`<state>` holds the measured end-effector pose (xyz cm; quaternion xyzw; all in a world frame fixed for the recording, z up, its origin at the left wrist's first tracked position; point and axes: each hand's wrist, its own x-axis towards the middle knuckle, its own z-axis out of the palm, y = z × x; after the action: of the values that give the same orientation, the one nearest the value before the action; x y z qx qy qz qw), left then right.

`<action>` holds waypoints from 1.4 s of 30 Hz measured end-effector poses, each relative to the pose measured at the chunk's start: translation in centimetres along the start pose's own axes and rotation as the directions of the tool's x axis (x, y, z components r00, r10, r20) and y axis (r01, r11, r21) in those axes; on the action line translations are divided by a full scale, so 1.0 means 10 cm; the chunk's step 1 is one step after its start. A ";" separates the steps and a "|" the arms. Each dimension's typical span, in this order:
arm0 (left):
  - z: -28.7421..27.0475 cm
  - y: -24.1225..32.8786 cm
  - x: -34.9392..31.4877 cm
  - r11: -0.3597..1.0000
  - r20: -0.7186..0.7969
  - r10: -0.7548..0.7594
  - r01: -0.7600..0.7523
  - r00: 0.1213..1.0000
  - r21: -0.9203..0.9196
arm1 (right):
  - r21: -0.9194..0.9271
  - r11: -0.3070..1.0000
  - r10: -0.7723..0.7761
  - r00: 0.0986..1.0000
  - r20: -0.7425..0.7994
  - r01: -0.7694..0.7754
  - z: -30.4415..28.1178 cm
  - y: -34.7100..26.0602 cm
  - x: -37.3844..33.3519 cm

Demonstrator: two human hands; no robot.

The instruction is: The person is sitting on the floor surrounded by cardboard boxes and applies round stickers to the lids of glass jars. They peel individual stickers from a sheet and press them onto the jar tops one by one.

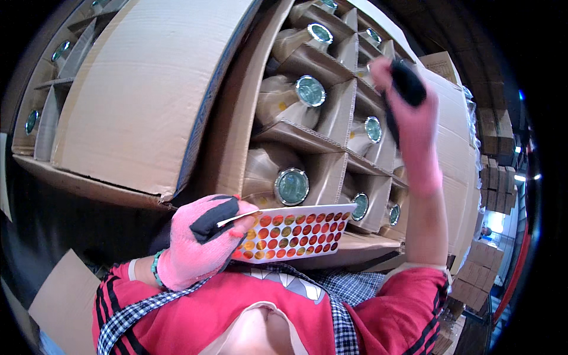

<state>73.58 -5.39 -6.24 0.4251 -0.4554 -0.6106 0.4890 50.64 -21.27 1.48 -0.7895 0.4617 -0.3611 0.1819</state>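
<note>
My left hand, in a pink glove with black patches, holds a white sheet of several round red and gold stickers near my chest. My right hand, also in a pink and black glove, is raised over the open cardboard carton at its right side, fingers curled above a bottle cell. Whether it pinches a sticker cannot be told. The carton is split by cardboard dividers into cells, each with a bottle showing a round shiny cap.
A big cardboard flap stands open left of the cells. Another divided carton with bottles lies at the far left. Stacked cardboard boxes fill the right background. A flat cardboard piece lies at lower left.
</note>
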 end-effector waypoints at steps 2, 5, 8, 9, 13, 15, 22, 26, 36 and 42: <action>-0.04 0.01 -0.02 0.998 -0.029 -0.011 0.009 1.000 -0.056 | -0.010 0.991 -0.125 0.936 0.330 0.136 0.19 -0.56 -0.27; -0.07 0.02 -0.06 0.996 -0.035 0.019 -0.022 0.999 -0.083 | -0.034 0.986 -0.105 0.761 0.640 0.164 0.42 -0.93 -0.46; -0.07 0.00 -0.05 0.990 -0.080 0.126 -0.130 0.989 -0.049 | -0.034 0.994 -0.055 0.747 0.663 0.104 0.49 -0.88 -0.46; -0.06 0.01 -0.06 0.990 -0.110 0.083 -0.095 0.990 -0.109 | -0.021 0.997 -0.042 0.766 0.642 0.072 0.51 -0.87 -0.46; -0.09 -0.05 -0.10 0.973 -0.135 0.076 -0.103 0.988 -0.208 | -0.060 0.993 -0.041 0.770 0.636 0.103 0.53 -0.98 -0.42; -0.08 -0.03 -0.10 0.978 -0.139 0.080 -0.105 0.987 -0.182 | -0.046 0.987 -0.101 0.818 0.566 0.154 0.56 -1.03 -0.42; -0.05 0.04 -0.13 0.978 -0.162 -0.013 -0.022 0.987 -0.210 | -0.105 0.876 -0.371 0.796 0.479 0.471 0.55 -1.00 -0.54; -0.06 0.05 -0.13 0.980 -0.153 0.022 -0.052 0.988 -0.193 | -0.109 0.854 -0.392 0.767 0.509 0.509 0.55 -0.99 -0.59; -0.08 0.03 -0.10 0.982 -0.123 0.001 -0.024 0.992 -0.185 | -0.062 0.939 -0.279 0.856 0.435 0.338 0.59 -0.94 -0.61; -0.08 -0.01 -0.08 0.981 -0.125 0.052 -0.074 0.991 -0.179 | 0.027 0.999 0.000 0.843 0.538 -0.018 0.57 -0.99 -0.56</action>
<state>74.49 -4.67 -6.45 0.3995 -0.3801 -0.6076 0.5717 59.03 -11.65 1.48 -0.8540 0.3903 -0.1316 0.3180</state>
